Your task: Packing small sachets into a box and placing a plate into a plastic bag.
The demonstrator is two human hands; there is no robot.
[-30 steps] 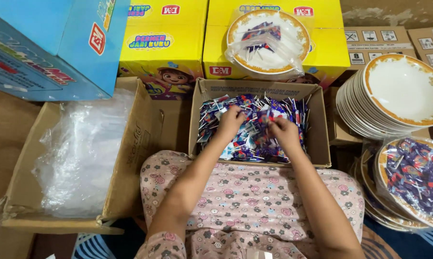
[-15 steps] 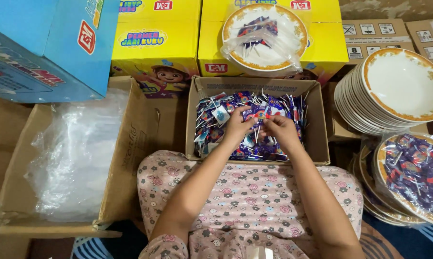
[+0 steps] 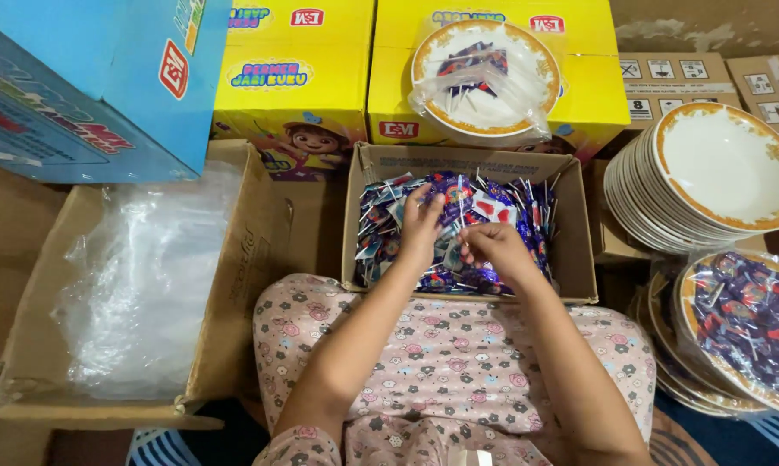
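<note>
A small open cardboard box (image 3: 579,250) in front of me is full of wrapped lollipops (image 3: 510,211) in blue and purple wrappers with white sticks. My left hand (image 3: 422,226) reaches into the pile, fingers curled around a few of the lollipops. My right hand (image 3: 491,243) is close beside it, pinching a bunch of lollipops by their sticks. Both forearms cross a floral-patterned cloth (image 3: 458,345) on my lap.
A large cardboard box (image 3: 243,259) of clear plastic bags (image 3: 139,285) stands at left. Yellow cartons (image 3: 295,95) and a blue carton (image 3: 87,78) line the back. A bagged plate with lollipops (image 3: 484,78) rests on a carton. Stacked white plates (image 3: 717,173) and a filled, wrapped plate (image 3: 743,328) sit at right.
Both hands have drawn together and slightly toward me within the box, gathering lollipops; my left hand's fingers have lifted and spread over the pile.
</note>
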